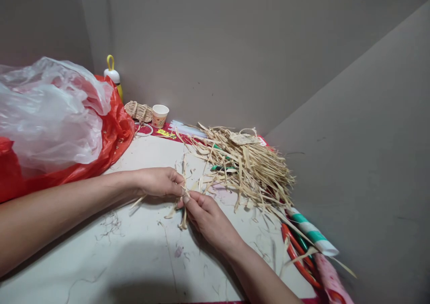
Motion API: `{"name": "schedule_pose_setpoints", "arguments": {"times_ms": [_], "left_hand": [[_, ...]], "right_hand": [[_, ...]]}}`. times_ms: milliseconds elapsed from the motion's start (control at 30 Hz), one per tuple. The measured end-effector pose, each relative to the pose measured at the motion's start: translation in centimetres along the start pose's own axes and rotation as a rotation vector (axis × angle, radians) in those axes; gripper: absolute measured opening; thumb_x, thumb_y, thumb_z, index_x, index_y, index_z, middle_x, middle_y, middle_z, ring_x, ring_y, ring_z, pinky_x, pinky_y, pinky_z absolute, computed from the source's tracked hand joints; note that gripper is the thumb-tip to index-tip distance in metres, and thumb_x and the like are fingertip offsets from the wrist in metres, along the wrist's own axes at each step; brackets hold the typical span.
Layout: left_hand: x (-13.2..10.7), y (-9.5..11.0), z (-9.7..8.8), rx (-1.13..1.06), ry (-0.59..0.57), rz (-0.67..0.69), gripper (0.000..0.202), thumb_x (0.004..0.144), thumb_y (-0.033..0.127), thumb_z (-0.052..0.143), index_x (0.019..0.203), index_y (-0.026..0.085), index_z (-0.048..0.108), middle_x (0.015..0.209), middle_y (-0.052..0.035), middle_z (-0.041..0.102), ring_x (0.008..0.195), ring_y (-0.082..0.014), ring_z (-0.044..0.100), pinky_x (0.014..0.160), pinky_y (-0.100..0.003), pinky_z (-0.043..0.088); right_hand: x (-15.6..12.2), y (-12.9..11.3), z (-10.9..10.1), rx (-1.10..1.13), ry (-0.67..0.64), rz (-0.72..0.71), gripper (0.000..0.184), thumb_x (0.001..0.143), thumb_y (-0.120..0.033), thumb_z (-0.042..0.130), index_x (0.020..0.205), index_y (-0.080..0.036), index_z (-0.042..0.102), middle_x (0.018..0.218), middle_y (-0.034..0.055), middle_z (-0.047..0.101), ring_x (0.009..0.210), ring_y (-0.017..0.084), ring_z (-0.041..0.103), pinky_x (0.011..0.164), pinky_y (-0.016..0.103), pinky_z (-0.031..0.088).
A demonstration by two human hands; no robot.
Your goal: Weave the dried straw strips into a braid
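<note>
My left hand and my right hand meet over the white board. Both are closed, pinching the same pale straw strands between thumbs and fingers. Loose ends of these strands stick up above the fingertips and hang below them. How they cross is hidden by my fingers. Just right of and beyond my hands lies a big bundle of dry straw, its stems fanned out. Green strips show among its stalks.
Clear plastic and red plastic bags heap up at left. Behind stand a yellow-and-white bottle, a woven straw piece and a paper cup. Red-handled scissors and a green-striped roll lie right. Grey walls enclose the back.
</note>
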State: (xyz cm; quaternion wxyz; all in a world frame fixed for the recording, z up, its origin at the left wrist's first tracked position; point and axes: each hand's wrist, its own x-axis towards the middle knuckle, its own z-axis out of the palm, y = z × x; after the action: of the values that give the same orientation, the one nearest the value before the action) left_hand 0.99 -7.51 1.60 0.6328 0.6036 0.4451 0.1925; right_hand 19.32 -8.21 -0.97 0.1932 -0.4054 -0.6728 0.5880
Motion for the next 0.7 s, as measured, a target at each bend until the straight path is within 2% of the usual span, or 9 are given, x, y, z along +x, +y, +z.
{"name": "schedule_pose_setpoints", "arguments": {"times_ms": [100, 200, 400, 500, 600, 700], "left_hand": [[-0.1, 0.1, -0.1, -0.06, -0.01, -0.074, 0.026, 0.073, 0.039, 0.058, 0.068, 0.014, 0.061, 0.044, 0.0073, 0.035, 0.035, -0.005, 0.023, 0.035, -0.021, 0.015], [-0.1, 0.1, -0.2, -0.112, -0.053, -0.074, 0.028, 0.075, 0.041, 0.056, 0.068, 0.015, 0.06, 0.042, 0.0087, 0.029, 0.033, -0.0049, 0.02, 0.032, -0.021, 0.014], [-0.2, 0.2, -0.1, -0.063, -0.021, -0.082, 0.027, 0.073, 0.04, 0.058, 0.061, 0.016, 0.054, 0.044, 0.0082, 0.032, 0.033, -0.0041, 0.022, 0.033, -0.021, 0.015], [0.1, -0.3, 0.1, -0.035, 0.008, -0.067, 0.023, 0.073, 0.036, 0.057, 0.064, 0.016, 0.056, 0.046, 0.0075, 0.035, 0.035, -0.0045, 0.024, 0.035, -0.021, 0.015], [0.4, -0.8, 0.5, -0.013, 0.081, -0.006, 0.019, 0.071, 0.031, 0.056, 0.059, 0.016, 0.052, 0.049, 0.0063, 0.039, 0.042, -0.0049, 0.028, 0.04, -0.02, 0.019], [0.5, -1.0, 0.8, 0.026, 0.138, 0.041, 0.023, 0.069, 0.029, 0.055, 0.054, 0.016, 0.045, 0.049, 0.0066, 0.037, 0.046, -0.0054, 0.028, 0.045, -0.02, 0.021]], "right_hand": [[0.0, -0.1, -0.2, -0.042, 0.003, -0.022, 0.032, 0.091, -0.041, 0.043, 0.078, -0.016, 0.059, 0.053, -0.0061, 0.032, 0.048, 0.008, 0.027, 0.045, 0.021, 0.021], [0.0, -0.3, -0.3, -0.055, -0.006, -0.02, 0.031, 0.09, -0.039, 0.043, 0.077, -0.017, 0.059, 0.052, -0.0059, 0.032, 0.048, 0.009, 0.027, 0.045, 0.021, 0.022], [0.0, -0.5, -0.3, -0.071, -0.005, -0.008, 0.031, 0.09, -0.04, 0.044, 0.077, -0.017, 0.061, 0.052, -0.0053, 0.033, 0.048, 0.01, 0.028, 0.046, 0.021, 0.022], [-0.1, -0.8, -0.3, -0.121, -0.013, -0.065, 0.033, 0.09, -0.041, 0.044, 0.074, -0.016, 0.059, 0.057, -0.0027, 0.042, 0.054, 0.011, 0.036, 0.052, 0.022, 0.03], [-0.3, -1.1, -0.5, -0.249, -0.007, -0.135, 0.033, 0.091, -0.037, 0.041, 0.069, -0.017, 0.055, 0.066, 0.0004, 0.052, 0.064, 0.014, 0.044, 0.061, 0.024, 0.035], [-0.6, -1.2, -1.1, -0.424, 0.059, -0.156, 0.03, 0.091, -0.033, 0.041, 0.066, -0.018, 0.049, 0.065, -0.0001, 0.051, 0.063, 0.014, 0.043, 0.06, 0.025, 0.033]]}}
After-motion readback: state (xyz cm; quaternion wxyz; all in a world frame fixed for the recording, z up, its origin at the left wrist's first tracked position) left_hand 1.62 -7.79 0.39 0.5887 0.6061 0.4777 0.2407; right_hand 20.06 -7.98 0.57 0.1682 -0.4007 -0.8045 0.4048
